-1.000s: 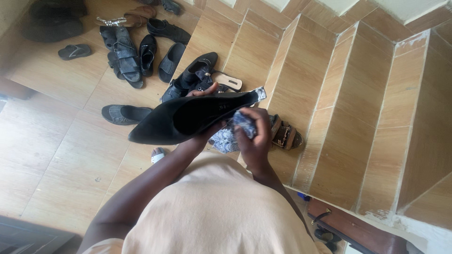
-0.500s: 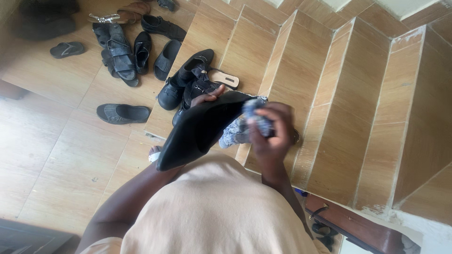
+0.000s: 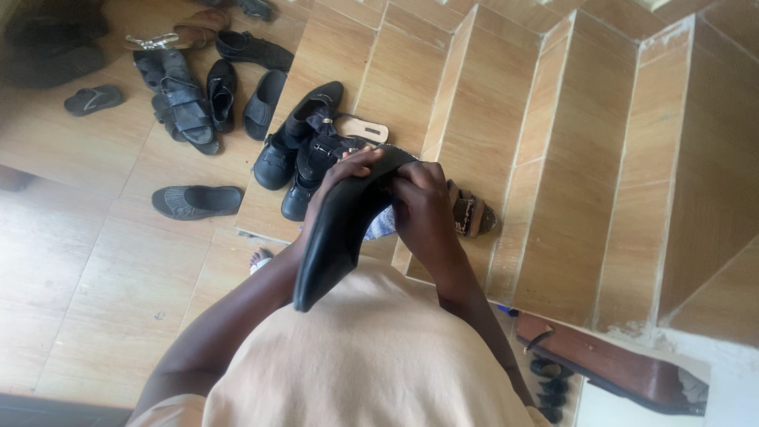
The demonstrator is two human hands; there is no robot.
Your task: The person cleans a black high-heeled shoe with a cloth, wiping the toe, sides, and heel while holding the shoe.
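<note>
Fingers of our left hand [image 3: 348, 170] and right hand [image 3: 423, 205] clench a black shoe [image 3: 336, 229] above the tiled stairs [image 3: 474, 95]; a loosened hold could, we judge, drop it down the steps.

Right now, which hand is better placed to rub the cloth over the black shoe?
Probably the right hand: it presses the patterned cloth against the black shoe, while the left hand grips the shoe's upper end, steadying it.

Black shoe [image 3: 336, 237] in both hands
</note>
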